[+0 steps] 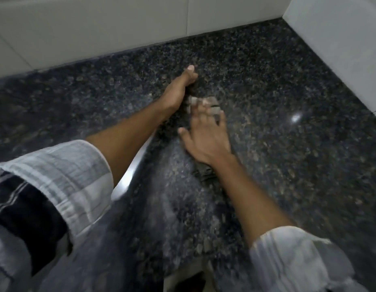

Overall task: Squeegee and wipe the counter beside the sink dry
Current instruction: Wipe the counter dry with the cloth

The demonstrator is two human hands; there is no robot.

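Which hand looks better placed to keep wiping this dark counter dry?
The right hand: it lies flat, fingers spread, on the cloth on the counter. The left hand is curled around something dark and blurred farther back.

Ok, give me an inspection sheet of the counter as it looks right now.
Surface: dark speckled granite counter, glossy, with a pale hazy streak near the front edge.
Job's things: grey folded cloth lies flat under the right hand; squeegee not clearly seen.
Clutter: nothing seen.
Grippers: left hand is closed around something dark, too blurred to identify; right hand is spread open, pressing on the cloth.
Cables: nothing seen.
Surroundings: white tiled wall behind and to the right; shiny metal edge under the left forearm, possibly the sink rim.
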